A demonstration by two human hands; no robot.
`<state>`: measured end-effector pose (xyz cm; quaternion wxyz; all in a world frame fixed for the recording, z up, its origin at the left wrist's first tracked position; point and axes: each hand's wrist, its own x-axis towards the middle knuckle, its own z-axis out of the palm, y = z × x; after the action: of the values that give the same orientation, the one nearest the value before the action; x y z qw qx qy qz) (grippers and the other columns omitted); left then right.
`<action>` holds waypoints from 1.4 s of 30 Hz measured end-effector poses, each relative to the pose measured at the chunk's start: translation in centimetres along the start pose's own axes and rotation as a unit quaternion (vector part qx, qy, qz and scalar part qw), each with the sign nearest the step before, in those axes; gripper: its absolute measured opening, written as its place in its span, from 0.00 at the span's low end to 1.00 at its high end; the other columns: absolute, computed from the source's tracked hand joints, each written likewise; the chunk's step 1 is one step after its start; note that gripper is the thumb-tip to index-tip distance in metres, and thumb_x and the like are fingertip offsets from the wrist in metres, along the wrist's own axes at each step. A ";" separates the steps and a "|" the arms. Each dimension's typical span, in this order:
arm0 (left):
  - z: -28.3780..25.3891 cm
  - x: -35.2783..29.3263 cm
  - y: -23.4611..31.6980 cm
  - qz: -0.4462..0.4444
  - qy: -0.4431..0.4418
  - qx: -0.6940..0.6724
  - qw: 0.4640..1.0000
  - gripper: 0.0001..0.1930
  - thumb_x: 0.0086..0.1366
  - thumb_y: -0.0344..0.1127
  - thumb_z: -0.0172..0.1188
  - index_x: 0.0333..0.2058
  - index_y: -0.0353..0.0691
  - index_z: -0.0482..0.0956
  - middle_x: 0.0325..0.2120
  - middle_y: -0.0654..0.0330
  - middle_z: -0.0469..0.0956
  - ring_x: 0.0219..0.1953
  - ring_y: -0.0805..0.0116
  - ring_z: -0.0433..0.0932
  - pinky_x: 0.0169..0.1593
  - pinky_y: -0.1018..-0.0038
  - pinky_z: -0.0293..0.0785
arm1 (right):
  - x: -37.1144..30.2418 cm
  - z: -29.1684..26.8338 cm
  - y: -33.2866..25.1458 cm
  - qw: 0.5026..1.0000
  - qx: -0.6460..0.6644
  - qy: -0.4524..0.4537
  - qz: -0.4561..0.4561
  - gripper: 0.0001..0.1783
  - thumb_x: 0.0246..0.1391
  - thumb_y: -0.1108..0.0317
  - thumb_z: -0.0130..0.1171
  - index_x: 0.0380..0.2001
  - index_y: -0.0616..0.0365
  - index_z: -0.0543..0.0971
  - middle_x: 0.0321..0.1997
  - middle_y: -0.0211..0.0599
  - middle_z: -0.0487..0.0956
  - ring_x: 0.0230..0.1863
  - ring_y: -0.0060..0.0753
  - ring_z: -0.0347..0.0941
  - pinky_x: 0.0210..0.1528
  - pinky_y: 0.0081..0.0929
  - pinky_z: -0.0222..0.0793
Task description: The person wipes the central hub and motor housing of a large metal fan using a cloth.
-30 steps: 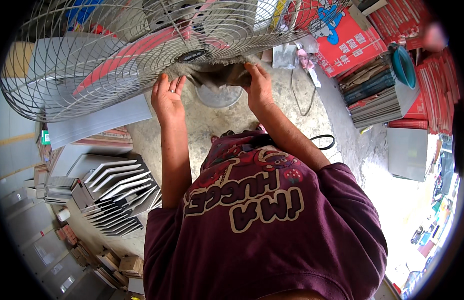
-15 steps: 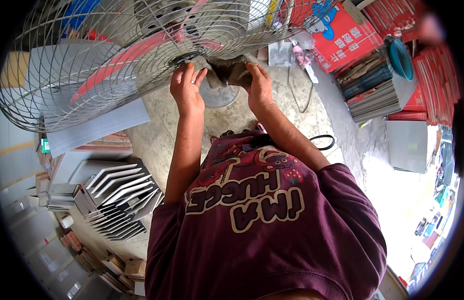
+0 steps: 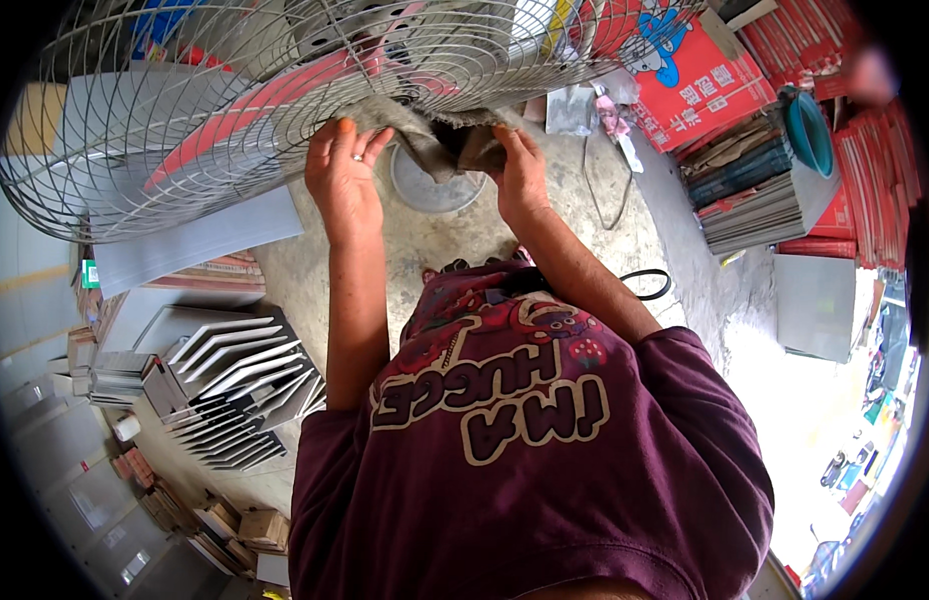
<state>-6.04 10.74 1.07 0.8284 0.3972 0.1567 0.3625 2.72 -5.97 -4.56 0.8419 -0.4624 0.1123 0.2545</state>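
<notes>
The left hand (image 3: pixel 345 190) (fingers loosely parted) and the right hand (image 3: pixel 522 178), pinched tighter, hold a grey cloth (image 3: pixel 417 135) between them, just near of the fan (image 3: pixel 230 115). Spreading seems in hand; moving the cloth likely calls for two firm grips.

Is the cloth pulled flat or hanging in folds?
In folds: the cloth sags and creases between the left hand and right hand.
</notes>
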 end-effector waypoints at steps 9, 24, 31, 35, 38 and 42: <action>-4.8 -0.1 -1.1 -0.023 0.103 0.021 0.994 0.10 0.60 0.30 0.63 0.38 0.37 0.73 0.35 0.60 0.71 0.40 0.57 0.73 0.49 0.54 0.77 | 0.0 0.5 0.4 1.000 0.001 -0.006 0.005 0.11 0.57 0.64 0.55 0.41 0.56 0.75 0.39 0.32 0.79 0.40 0.29 0.76 0.44 0.31 0.74; 0.8 -0.8 -5.0 -0.057 0.064 0.070 0.994 0.08 0.61 0.29 0.62 0.37 0.36 0.74 0.34 0.59 0.74 0.37 0.64 0.75 0.46 0.60 0.79 | 0.2 -0.8 -0.5 1.000 -0.003 0.024 -0.004 0.12 0.56 0.63 0.55 0.41 0.57 0.75 0.40 0.32 0.78 0.43 0.28 0.75 0.45 0.30 0.72; 3.0 -0.7 -3.2 -0.060 0.028 0.058 0.996 0.08 0.60 0.30 0.64 0.38 0.38 0.76 0.35 0.61 0.76 0.39 0.62 0.76 0.44 0.63 0.78 | 0.0 -0.8 -1.2 1.000 0.008 0.025 -0.012 0.15 0.57 0.63 0.55 0.45 0.58 0.75 0.42 0.33 0.78 0.44 0.29 0.75 0.46 0.31 0.72; 1.9 -0.7 -1.5 -0.025 0.021 0.027 0.999 0.08 0.60 0.31 0.64 0.37 0.39 0.76 0.34 0.61 0.76 0.37 0.63 0.76 0.43 0.62 0.77 | 0.2 -0.8 -0.8 1.000 0.003 0.019 -0.017 0.15 0.57 0.63 0.55 0.44 0.58 0.75 0.42 0.33 0.78 0.43 0.29 0.76 0.45 0.32 0.73; 0.4 -0.6 0.0 -0.021 0.045 0.010 0.999 0.08 0.60 0.31 0.64 0.37 0.40 0.76 0.30 0.62 0.75 0.34 0.64 0.75 0.43 0.62 0.77 | 0.1 -0.4 -0.7 1.000 -0.002 0.020 -0.012 0.14 0.57 0.63 0.55 0.43 0.57 0.75 0.40 0.32 0.78 0.42 0.28 0.76 0.44 0.32 0.74; -2.6 -0.5 0.8 -0.038 0.090 -0.014 0.995 0.09 0.60 0.31 0.63 0.39 0.39 0.76 0.34 0.59 0.76 0.40 0.61 0.74 0.48 0.62 0.75 | 0.0 0.1 -0.5 1.000 -0.005 0.007 0.003 0.12 0.57 0.64 0.54 0.42 0.57 0.76 0.39 0.32 0.79 0.40 0.29 0.77 0.42 0.30 0.75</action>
<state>-8.17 12.17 0.01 0.8296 0.3449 0.2410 0.3670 2.93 -6.11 -4.17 0.8380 -0.4680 0.1185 0.2543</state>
